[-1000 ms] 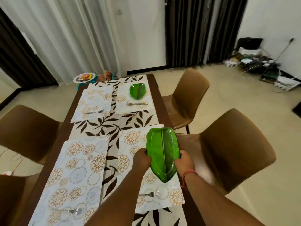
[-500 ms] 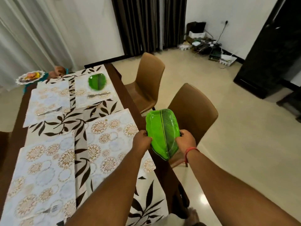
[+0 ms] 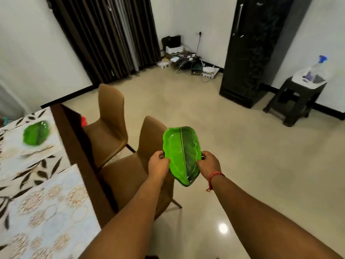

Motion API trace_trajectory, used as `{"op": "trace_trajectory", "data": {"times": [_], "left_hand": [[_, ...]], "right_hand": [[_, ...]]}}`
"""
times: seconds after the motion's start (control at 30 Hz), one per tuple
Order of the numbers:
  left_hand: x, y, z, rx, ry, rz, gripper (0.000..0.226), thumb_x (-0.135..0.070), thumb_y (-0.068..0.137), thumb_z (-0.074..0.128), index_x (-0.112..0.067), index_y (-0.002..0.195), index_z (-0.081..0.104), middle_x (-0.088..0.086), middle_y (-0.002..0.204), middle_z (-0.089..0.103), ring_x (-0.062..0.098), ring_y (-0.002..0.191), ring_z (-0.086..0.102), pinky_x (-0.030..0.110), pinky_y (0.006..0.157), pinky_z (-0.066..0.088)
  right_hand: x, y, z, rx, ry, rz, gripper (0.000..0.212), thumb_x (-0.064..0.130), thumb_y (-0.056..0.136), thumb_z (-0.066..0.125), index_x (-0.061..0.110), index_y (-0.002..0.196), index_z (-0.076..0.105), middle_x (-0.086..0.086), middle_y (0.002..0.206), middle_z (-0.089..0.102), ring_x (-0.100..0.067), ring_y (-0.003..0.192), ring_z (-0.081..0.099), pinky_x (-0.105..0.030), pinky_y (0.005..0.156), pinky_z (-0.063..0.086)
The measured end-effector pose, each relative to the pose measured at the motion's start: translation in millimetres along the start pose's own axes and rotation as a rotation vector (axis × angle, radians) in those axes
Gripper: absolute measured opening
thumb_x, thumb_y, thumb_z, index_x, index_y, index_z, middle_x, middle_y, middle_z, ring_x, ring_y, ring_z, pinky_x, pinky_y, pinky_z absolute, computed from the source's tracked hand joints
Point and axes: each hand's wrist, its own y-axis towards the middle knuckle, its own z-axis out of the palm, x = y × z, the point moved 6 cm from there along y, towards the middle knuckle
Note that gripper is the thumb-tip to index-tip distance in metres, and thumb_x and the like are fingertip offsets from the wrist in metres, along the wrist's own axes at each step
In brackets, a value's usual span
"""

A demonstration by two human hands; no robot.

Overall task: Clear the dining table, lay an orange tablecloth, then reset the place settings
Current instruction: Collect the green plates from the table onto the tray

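A green leaf-shaped plate [image 3: 182, 154] hangs in the air above the near brown chair [image 3: 128, 176], clear of the table. My left hand [image 3: 158, 164] grips its left rim and my right hand [image 3: 208, 163] grips its right rim. The dining table [image 3: 74, 146] lies at the left, with a floral placemat [image 3: 46, 212] near me. On a far placemat sit a second green leaf plate [image 3: 36, 132] and a fork [image 3: 37, 150].
A second brown chair [image 3: 109, 118] stands by the table's far side. Past the tiled floor stand a tall black cabinet [image 3: 250, 49] and a dark stool [image 3: 295, 101] carrying a bottle. Cables and boxes [image 3: 186, 60] clutter the corner.
I have turned right, away from the table. The green plate moved with both hands from above the near placemat out over the chair and floor. The table slid to the left edge.
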Motion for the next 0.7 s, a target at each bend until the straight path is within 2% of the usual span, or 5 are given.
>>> {"op": "trace_trajectory", "data": {"times": [0.1,0.2,0.5,0.6,0.7], "left_hand": [[-39.7,14.6,69.9,0.063,-0.008,0.008,0.031,0.005,0.08,0.059,-0.013,0.103,0.069,0.009,0.097,0.072,0.031,0.095,0.069,0.05,0.088,0.057],[-70.9,31.7,122.3,0.1,-0.024,0.004,0.028,0.005,0.078,0.055,-0.023,0.08,0.059,0.016,0.097,0.071,0.038,0.094,0.068,0.059,0.086,0.056],[-129.2,135.2,236.5,0.158,-0.048,0.011,0.024,-0.01,0.063,0.054,-0.025,0.08,0.061,0.01,0.096,0.072,0.035,0.094,0.069,0.055,0.086,0.057],[-149.9,186.6,262.7,0.167,-0.058,0.003,0.025,-0.001,0.07,0.056,-0.024,0.079,0.061,0.007,0.092,0.072,0.033,0.092,0.069,0.053,0.085,0.058],[-180.2,237.5,283.8,0.182,-0.056,0.011,0.022,-0.006,0.066,0.054,-0.023,0.079,0.062,0.01,0.092,0.072,0.033,0.09,0.069,0.053,0.083,0.058]], "right_hand": [[-10.2,45.7,-60.0,-0.045,-0.001,0.011,0.026,0.005,0.081,0.059,0.011,0.104,0.069,-0.01,0.101,0.072,-0.031,0.093,0.064,-0.031,0.077,0.047],[-13.2,88.5,-105.4,-0.086,0.006,0.024,0.025,0.006,0.081,0.06,0.014,0.102,0.07,-0.008,0.099,0.071,-0.028,0.089,0.063,-0.027,0.073,0.044],[-20.6,226.5,-162.0,-0.102,0.016,0.069,0.024,0.006,0.079,0.061,0.014,0.1,0.07,-0.006,0.094,0.07,-0.027,0.089,0.064,-0.031,0.077,0.049],[-9.8,282.4,-167.7,-0.096,0.032,0.078,0.024,0.005,0.079,0.062,0.014,0.1,0.07,-0.006,0.093,0.071,-0.027,0.088,0.065,-0.034,0.08,0.052],[13.0,337.6,-177.6,-0.091,0.028,0.095,0.027,0.004,0.075,0.062,0.015,0.099,0.07,-0.005,0.088,0.072,-0.026,0.083,0.067,-0.036,0.08,0.054]]}}
